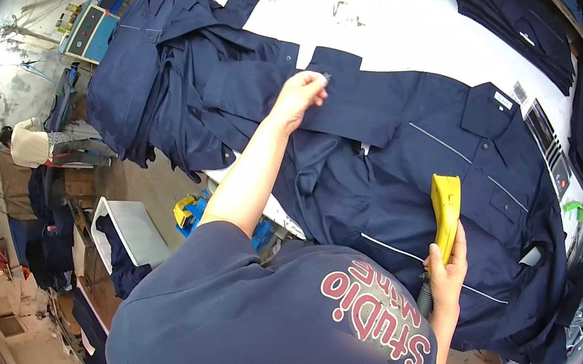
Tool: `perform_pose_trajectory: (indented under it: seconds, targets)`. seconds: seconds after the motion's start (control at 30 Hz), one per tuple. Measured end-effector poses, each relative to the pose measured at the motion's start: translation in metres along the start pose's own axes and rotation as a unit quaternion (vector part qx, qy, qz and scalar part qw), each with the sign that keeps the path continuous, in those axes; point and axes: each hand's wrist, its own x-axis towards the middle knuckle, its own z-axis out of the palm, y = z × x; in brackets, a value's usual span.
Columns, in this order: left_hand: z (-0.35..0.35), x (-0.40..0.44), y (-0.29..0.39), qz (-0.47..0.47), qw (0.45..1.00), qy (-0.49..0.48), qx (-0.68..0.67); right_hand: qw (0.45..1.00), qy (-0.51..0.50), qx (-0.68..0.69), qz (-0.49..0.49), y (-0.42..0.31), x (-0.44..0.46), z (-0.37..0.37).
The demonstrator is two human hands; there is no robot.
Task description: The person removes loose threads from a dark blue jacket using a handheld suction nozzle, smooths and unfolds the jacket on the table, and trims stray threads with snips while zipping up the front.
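Observation:
A navy work jacket (421, 171) with light piping and a collar label lies spread on the white table (406, 18). My left hand (302, 99) is over its sleeve (370, 107), near the cuff, fingers pinched together. Something small and pale shows at the fingertips, too small to make out. In my right hand (448, 269) is a yellow vacuum nozzle (445, 205), its wide end pointing away from me above the jacket front. A grey corrugated hose (425, 298) runs from its lower end and disappears behind my body.
More navy jackets (143, 62) are heaped at the table's left end. Folded navy garments (518, 27) lie at the far right. A green object (580, 210) sits at the right edge. A white bin (126, 229) stands on the left. Another person (33, 143) is farther left.

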Motion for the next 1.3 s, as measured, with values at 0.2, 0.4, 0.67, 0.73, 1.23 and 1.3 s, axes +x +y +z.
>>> perform_pose_trajectory:
  seconds: [0.2, 0.4, 0.67, 0.73, 1.23, 1.3]
  targets:
    - [0.084, -0.052, 0.0, -0.127, 0.962, -0.235, -0.053, 0.994, -0.053, -0.066, -0.069, 0.001, -0.014, 0.002]
    - [0.125, -0.069, -0.013, -0.122, 0.931, -0.343, 0.033, 0.971, -0.074, -0.145, -0.173, -0.013, -0.019, 0.007]
    - [0.087, -0.052, -0.027, 0.232, 0.832, -0.148, 0.482, 0.99, -0.034, -0.119, -0.071, -0.001, -0.013, 0.007]
    - [0.069, -0.049, -0.03, 0.255, 0.791, -0.205, 0.518, 0.99, -0.025, -0.126, -0.052, -0.001, -0.011, 0.007]
    - [0.054, -0.068, -0.051, 0.211, 0.767, -0.215, 0.566, 0.998, -0.032, 0.002, 0.063, -0.016, 0.001, 0.004]
    - [0.057, -0.066, -0.047, 0.198, 0.762, -0.215, 0.577, 0.998, 0.065, 0.018, 0.021, -0.01, 0.008, -0.005]
